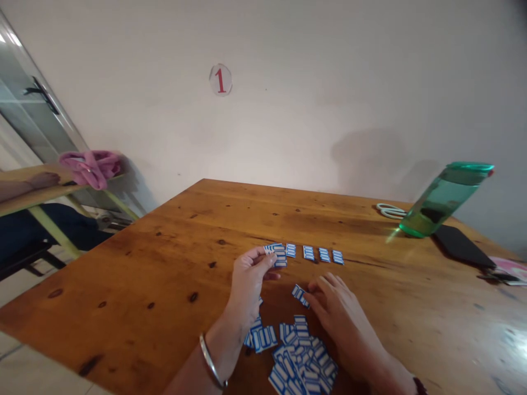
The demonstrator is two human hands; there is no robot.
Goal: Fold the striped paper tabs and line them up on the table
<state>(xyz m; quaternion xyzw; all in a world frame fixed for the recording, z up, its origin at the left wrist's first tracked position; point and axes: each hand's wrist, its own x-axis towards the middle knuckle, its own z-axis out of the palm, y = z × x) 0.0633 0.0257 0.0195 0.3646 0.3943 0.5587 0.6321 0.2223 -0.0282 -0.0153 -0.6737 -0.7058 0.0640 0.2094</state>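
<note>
My left hand [251, 274] pinches a small fan of blue-and-white cards [280, 257] between thumb and fingers, above the table. Lower and to the right, my right hand [335, 302] has its thumb and fingers closed at the edge of a single blue-and-white card [299, 293]; part of that card is hidden behind the thumb. A loose heap of the same cards [302, 359] spreads between my forearms, close to me. More cards [264, 338] lie beside my left wrist, partly covered by it. Beyond my hands, several small cards or stacks [324, 255] stand in a row.
On the wooden table [173, 247], a green bottle [447, 200], a white cable [390, 211] and a black flat case [463, 247] lie at the right. At the left, another person's arm [28, 185] rests on a second table beside a pink cloth [93, 167].
</note>
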